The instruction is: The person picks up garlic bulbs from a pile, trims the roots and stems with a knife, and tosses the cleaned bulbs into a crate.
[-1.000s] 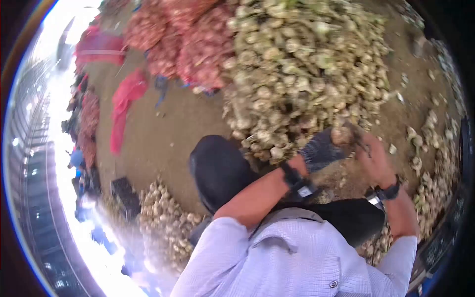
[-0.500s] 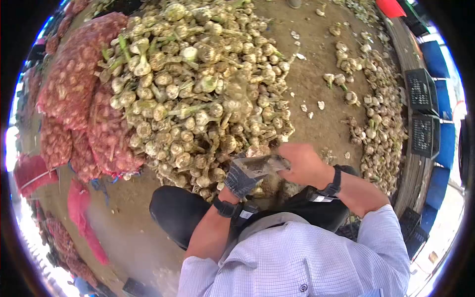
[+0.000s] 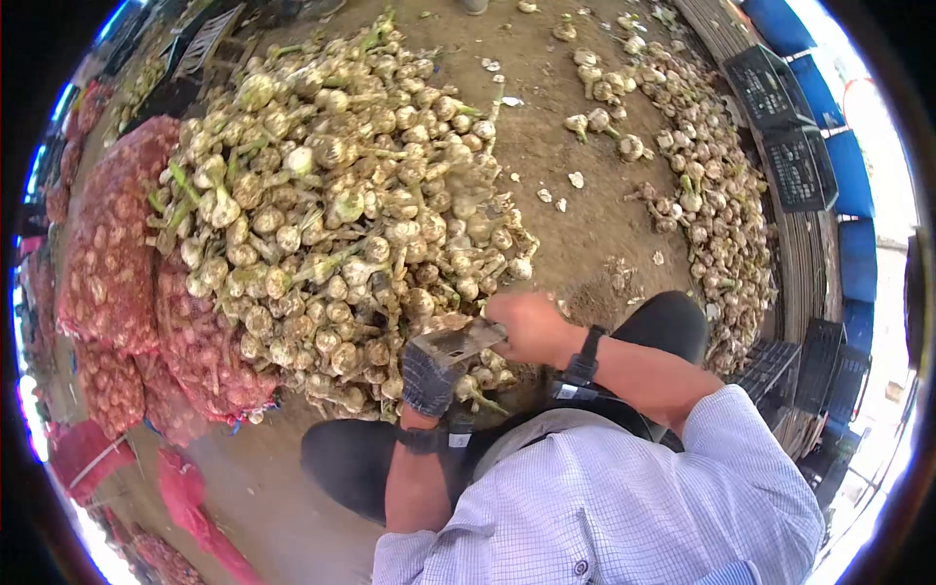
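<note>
My right hand point(image 3: 531, 326), bare with a dark watch or band at the wrist, is closed around the near end of a wide, flat metal blade point(image 3: 458, 343). The blade reaches left across my left hand point(image 3: 429, 378), which wears a dark grey glove. The gloved fingers are curled, mostly hidden behind the blade. A brownish garlic bulb point(image 3: 445, 322) shows just past the blade's far edge, apparently in the left hand. Both hands are at the near edge of a large heap of garlic point(image 3: 341, 214) with stems and dried roots.
Red mesh sacks full of garlic point(image 3: 117, 234) stand left of the heap. Another long pile of garlic bulbs point(image 3: 717, 214) lies to the right, beside black crates point(image 3: 799, 168) and wooden boards. An empty-looking red mesh bag point(image 3: 195, 497) lies on the dirt floor at lower left.
The view has turned, so the heap sits further left. Both hands stay together at the blade, a little further left; the blade is now tilted across the gloved hand.
</note>
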The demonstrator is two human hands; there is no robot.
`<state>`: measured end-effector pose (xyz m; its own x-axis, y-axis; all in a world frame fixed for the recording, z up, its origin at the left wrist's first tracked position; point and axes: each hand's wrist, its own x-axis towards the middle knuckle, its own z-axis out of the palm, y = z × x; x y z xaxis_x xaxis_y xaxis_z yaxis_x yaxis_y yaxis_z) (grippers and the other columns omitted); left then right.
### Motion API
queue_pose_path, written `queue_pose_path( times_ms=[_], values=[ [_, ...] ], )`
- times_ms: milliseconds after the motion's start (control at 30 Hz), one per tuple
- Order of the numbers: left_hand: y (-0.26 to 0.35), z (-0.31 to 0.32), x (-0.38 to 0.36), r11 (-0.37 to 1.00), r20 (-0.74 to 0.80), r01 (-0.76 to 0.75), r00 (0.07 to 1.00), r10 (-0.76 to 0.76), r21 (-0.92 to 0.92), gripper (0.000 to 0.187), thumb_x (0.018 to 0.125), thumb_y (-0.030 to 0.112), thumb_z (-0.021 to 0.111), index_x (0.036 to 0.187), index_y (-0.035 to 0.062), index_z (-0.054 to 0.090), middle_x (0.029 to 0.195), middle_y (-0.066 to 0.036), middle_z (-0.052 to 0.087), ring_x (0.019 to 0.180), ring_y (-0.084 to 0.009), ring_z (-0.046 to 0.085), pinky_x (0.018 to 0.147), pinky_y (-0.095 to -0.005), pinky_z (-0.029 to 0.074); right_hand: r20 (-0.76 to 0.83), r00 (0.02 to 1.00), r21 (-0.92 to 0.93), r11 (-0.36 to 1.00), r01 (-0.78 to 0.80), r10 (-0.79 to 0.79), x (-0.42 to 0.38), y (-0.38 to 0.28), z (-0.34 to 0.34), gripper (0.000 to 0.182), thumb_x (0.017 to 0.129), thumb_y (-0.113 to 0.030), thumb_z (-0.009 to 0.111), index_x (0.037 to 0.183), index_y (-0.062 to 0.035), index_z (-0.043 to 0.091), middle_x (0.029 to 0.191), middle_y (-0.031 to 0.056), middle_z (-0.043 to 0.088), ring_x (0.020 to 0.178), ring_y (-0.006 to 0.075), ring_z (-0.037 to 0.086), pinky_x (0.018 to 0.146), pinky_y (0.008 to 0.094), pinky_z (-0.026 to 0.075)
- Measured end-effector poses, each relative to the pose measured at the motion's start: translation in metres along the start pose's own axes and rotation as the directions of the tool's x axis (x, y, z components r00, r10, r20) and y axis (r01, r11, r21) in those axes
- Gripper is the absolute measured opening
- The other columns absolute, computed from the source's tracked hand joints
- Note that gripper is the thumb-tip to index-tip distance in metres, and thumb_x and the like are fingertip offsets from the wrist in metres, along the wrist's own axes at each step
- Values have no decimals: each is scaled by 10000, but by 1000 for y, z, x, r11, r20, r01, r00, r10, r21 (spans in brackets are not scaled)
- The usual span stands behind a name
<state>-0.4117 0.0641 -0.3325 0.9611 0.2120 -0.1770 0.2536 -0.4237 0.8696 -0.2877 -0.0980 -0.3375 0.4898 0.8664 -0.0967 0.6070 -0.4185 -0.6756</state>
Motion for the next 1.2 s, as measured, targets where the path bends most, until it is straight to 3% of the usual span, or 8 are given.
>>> queue_pose_path(
  times_ms=[400, 500, 567, 667, 733, 833, 933, 1200],
  values=[
    [-28, 22, -32, 956, -48, 62, 998, -50, 287, 384, 830, 274, 660, 1121, 32, 596, 1045, -151, 625, 934, -333, 580, 824, -443, 450, 131, 965, 14, 973, -231, 227, -7, 28, 32, 226, 683, -189, 695, 850, -49, 636, 835, 189, 645, 789, 390, 618, 688, 449, 488],
    [-3, 4, -33, 990, -168, -118, 980, 103, -81, 460, 789, 274, 708, 1155, 31, 572, 1051, -124, 633, 940, -291, 601, 815, -397, 482, 148, 899, -296, 886, -356, 411, -14, 125, 57, 311, 779, -314, 616, 830, -7, 624, 791, 228, 638, 714, 401, 604, 661, 446, 487],
    [-5, -3, -25, 861, -110, 39, 988, -109, -506, 539, 717, 288, 762, 1156, 35, 578, 1032, -119, 648, 946, -267, 616, 830, -374, 490, 86, 888, -5, 891, -454, 453, 8, 67, 11, 317, 819, -298, 596, 857, 13, 643, 736, 190, 638, 645, 322, 613, 630, 412, 495],
    [6, -14, -5, 962, -237, -199, 959, 153, -185, 450, 738, 206, 781, 1102, 26, 590, 993, -99, 679, 881, -242, 646, 806, -356, 512, 109, 912, 442, 803, -401, 395, 19, 39, -15, 412, 882, -367, 554, 872, 34, 647, 687, 139, 619, 576, 221, 594, 595, 363, 493],
    [12, -1, 2, 883, -78, 153, 975, -208, -445, 502, 716, 226, 817, 1107, 24, 575, 1044, -122, 659, 928, -224, 640, 822, -356, 513, 209, 877, 617, 637, -462, 433, 16, 9, -23, 438, 903, -411, 533, 995, 3, 641, 739, 100, 647, 640, 200, 605, 623, 371, 498],
    [-2, 23, 11, 973, -33, 27, 999, -36, -229, 503, 757, 237, 763, 1166, 32, 555, 1088, -107, 629, 1000, -243, 601, 888, -362, 470, 274, 881, 569, 673, -473, 387, 9, -9, -34, 558, 813, -398, 686, 1172, 18, 587, 928, 102, 673, 718, 179, 633, 620, 338, 525],
    [-24, 9, 17, 991, 99, 102, 991, -93, -88, 440, 823, 157, 655, 1216, 16, 517, 1193, -97, 567, 1067, -235, 570, 914, -372, 451, 95, 937, 833, 488, -260, 337, 9, 0, 4, 687, 755, -394, 716, 1226, 63, 516, 1003, 189, 660, 906, 218, 633, 756, 324, 520],
    [0, 22, 47, 990, 112, 75, 990, -88, 116, 396, 810, 124, 657, 1175, 13, 550, 1118, -99, 598, 1028, -234, 590, 881, -367, 469, -483, 872, 298, 921, 249, -80, 22, 0, 13, 165, 729, -136, 654, 809, -5, 595, 902, 182, 524, 860, 350, 551, 708, 448, 466]
  ],
)
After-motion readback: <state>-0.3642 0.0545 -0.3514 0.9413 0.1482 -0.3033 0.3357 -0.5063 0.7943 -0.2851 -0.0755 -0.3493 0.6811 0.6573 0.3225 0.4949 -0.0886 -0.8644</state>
